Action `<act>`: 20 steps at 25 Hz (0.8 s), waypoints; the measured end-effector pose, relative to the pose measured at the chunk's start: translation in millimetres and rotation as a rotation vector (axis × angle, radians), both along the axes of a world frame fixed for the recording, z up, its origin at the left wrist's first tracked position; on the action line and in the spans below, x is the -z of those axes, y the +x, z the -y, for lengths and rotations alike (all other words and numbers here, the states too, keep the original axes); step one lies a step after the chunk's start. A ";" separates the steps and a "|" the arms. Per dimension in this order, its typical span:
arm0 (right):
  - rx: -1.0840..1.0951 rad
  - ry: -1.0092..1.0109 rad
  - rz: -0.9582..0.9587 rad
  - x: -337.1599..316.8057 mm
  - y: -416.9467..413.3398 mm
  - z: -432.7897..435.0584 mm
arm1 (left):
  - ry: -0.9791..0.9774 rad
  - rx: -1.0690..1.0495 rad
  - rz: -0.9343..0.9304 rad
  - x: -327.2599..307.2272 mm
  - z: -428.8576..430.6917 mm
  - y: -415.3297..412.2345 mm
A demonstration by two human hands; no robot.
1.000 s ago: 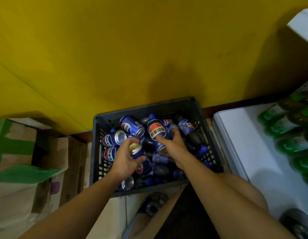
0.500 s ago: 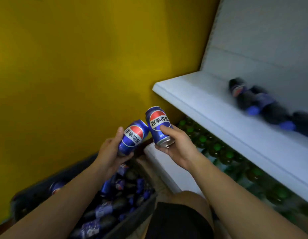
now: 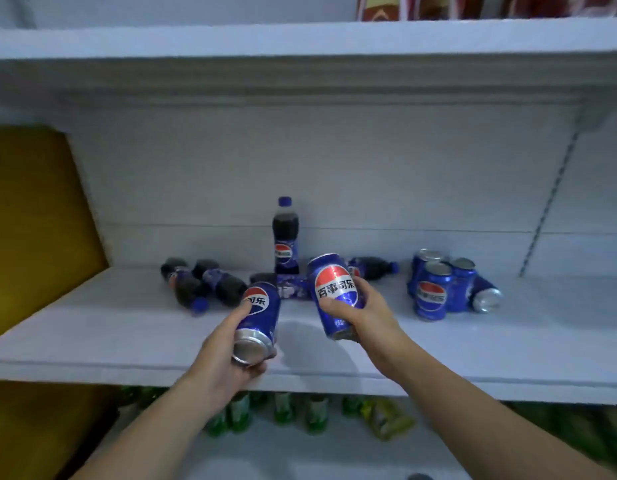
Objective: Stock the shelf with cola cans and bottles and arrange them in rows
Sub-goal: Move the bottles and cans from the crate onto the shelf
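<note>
You've swung up to face the shelf (image 3: 127, 336): your left grip (image 3: 227, 356) clasps the tilted left can (image 3: 259, 315), your right grip (image 3: 367, 317) clasps the right can (image 3: 334, 289)

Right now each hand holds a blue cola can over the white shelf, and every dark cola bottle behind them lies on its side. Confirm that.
Not every one: the head view shows one dark cola bottle standing upright; the other bottles lie flat. The rest holds.

A mustard-yellow wall (image 3: 33, 220) shows left of the white back panel (image 3: 334, 161). A slotted metal upright (image 3: 550, 202) runs down its right side, under the overhanging upper shelf board (image 3: 300, 39).
</note>
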State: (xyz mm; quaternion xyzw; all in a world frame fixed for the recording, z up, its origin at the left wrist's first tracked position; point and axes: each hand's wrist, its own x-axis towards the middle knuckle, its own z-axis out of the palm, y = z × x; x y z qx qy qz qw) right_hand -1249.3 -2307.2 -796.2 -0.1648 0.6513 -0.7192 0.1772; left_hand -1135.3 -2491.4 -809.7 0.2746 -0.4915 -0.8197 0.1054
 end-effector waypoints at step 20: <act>0.653 0.803 -0.430 77.4 -170.5 -216.0 | -0.883 0.149 0.325 62.9 -187.1 -294.3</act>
